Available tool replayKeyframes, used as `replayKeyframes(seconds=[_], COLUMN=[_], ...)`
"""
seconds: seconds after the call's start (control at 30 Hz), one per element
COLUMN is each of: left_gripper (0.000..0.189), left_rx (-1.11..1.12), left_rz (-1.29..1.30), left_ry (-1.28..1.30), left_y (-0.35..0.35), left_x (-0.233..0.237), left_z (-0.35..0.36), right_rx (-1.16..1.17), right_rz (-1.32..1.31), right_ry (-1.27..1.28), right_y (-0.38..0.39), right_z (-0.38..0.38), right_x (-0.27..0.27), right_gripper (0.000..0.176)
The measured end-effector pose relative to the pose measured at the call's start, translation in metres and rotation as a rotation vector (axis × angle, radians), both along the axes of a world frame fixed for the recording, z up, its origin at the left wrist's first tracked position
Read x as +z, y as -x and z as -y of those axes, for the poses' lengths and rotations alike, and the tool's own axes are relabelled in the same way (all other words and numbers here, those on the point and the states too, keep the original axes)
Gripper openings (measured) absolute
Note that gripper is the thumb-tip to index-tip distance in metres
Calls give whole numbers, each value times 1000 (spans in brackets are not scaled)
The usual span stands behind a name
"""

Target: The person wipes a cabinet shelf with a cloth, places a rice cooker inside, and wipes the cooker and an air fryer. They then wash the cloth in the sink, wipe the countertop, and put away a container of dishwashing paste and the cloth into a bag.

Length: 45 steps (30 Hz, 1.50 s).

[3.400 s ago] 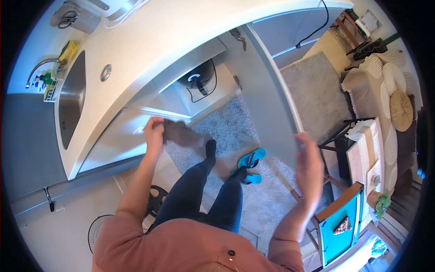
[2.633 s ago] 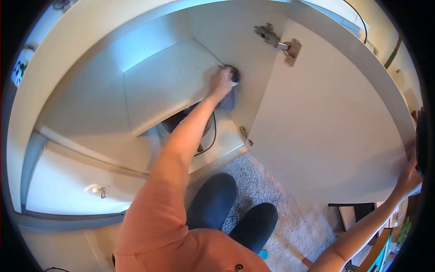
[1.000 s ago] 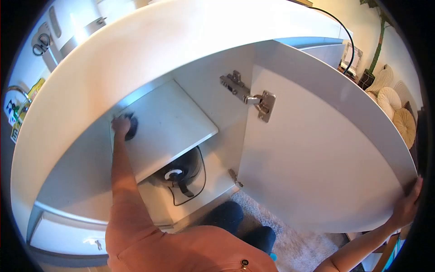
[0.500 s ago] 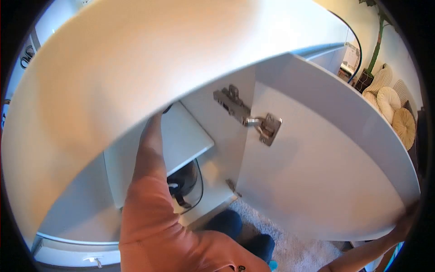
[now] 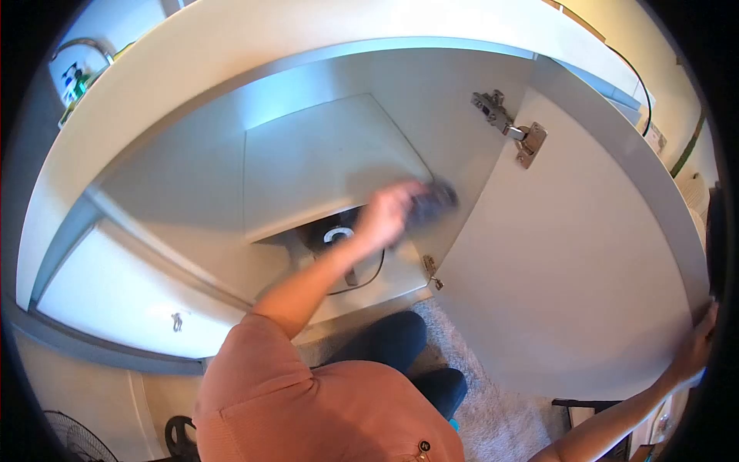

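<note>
My left hand (image 5: 387, 214) is closed on a dark, soft-looking item (image 5: 433, 204), smeared by motion so its kind cannot be told. That hand is in front of the cabinet shelf (image 5: 331, 158), near its right front corner. Under the shelf sits a black appliance (image 5: 314, 235) with a pale ring and a dark cord, partly hidden by my forearm. At the far right, my right hand (image 5: 697, 339) grips the outer edge of the open white cabinet door (image 5: 570, 269); some of its fingers are hidden in the dark border.
Metal hinges (image 5: 530, 144) join the door to the cabinet's right wall. The white countertop (image 5: 231, 42) curves overhead. A closed door with a small knob (image 5: 177, 322) is at left. Below it are a fan (image 5: 77, 435) and beige flooring. A light rug (image 5: 493, 400) lies by my legs.
My left hand has come out from deep over the shelf, down and to the right, now with the dark item in view. The view has shifted back; my right hand stays at the door edge.
</note>
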<state>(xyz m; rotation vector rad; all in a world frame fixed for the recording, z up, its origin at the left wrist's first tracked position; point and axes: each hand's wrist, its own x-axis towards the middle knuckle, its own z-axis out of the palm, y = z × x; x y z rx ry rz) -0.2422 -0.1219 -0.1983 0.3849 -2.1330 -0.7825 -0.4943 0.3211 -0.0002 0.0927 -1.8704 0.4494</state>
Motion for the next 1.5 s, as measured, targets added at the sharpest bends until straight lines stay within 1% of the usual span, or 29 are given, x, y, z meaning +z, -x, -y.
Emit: replayKeyframes(seconds=[0.03,0.07,0.1,0.13,0.17,0.2,0.27,0.33,0.4,0.47,0.5,0.53,0.57,0.67,0.73,0.77,0.8,0.83,0.87,0.9,0.97,1.1,1.17,1.2,1.23,1.3,1.37,1.43,1.5], left_gripper=[36,37,39,31,22,21,22,22,26,44,45,44,43,40,36,24,19,23,30,34,27,20,27,31,31,28,28,25,25], left_rx=[216,413,590,731,990,1154,1221,1028,671,145,6,-231,-303,-111,223,570,793,968,979,1133,1362,909,652,398,68,226,312,416,292], left_rz=[-76,-107,-4,51,225,299,389,431,291,262,275,305,298,101,-88,-75,67,439,756,711,361,42,161,41,-137,-339,-679,-837,-861], left_ry=[-8,214,203,375,191,262,270,152,135,-145,-199,-220,-125,36,138,375,368,166,18,322,204,-132,-3,-16,-602,-679,-556,-262,-124], left_y=[-13,-35,-63,-94,-117,-141,-143,-115,-57,10,19,28,34,-17,-58,-81,-108,-131,-152,-162,-127,-69,-18,11,39,70,63,72,98], left_x=[5,21,40,22,16,-31,-65,-52,-56,-41,-19,-18,-30,16,41,50,49,52,23,-19,-67,-37,-21,-29,-21,-15,47,80,95], left_z=[31,62,89,146,170,219,252,235,212,134,61,24,-6,-34,11,32,54,69,108,125,145,104,43,35,15,17,12,39,75], right_rx=[-16,39,211,376,543,541,442,415,415,418,418,421,425,472,497,494,481,459,430,389,305,202,290,311,332,328,315,294,266], right_rz=[49,-44,-92,-141,-179,-205,-242,-255,-266,-270,-276,-281,-287,-315,-275,-233,-191,-150,-110,-112,-159,-175,-184,-174,-163,-137,-127,-152,-203], right_ry=[134,-39,-75,-102,-133,-151,-166,-169,-169,-176,-179,-200,-220,-231,-205,-180,-149,-120,-96,-94,-106,-151,-111,-103,-94,-95,-88,-91,-115], right_y=[-12,33,49,56,64,65,53,48,46,42,35,27,19,15,14,12,8,3,-4,-11,-27,-17,-10,-12,-13,-22,-27,-31,-39], right_z=[9,-33,-43,-43,-44,-39,-22,-14,-9,-5,-4,-1,1,2,4,9,15,19,19,18,22,19,20,21,21,23,22,23,27], right_x=[2,-2,-1,0,2,2,7,9,10,13,15,17,19,18,12,12,12,13,15,17,18,19,18,17,14,15,16,18,17], right_gripper=[35,35,34,33,33,33,33,33,32,32,32,32,32,31,30,30,29,29,29,30,34,34,34,34,34,35,35,35,36])
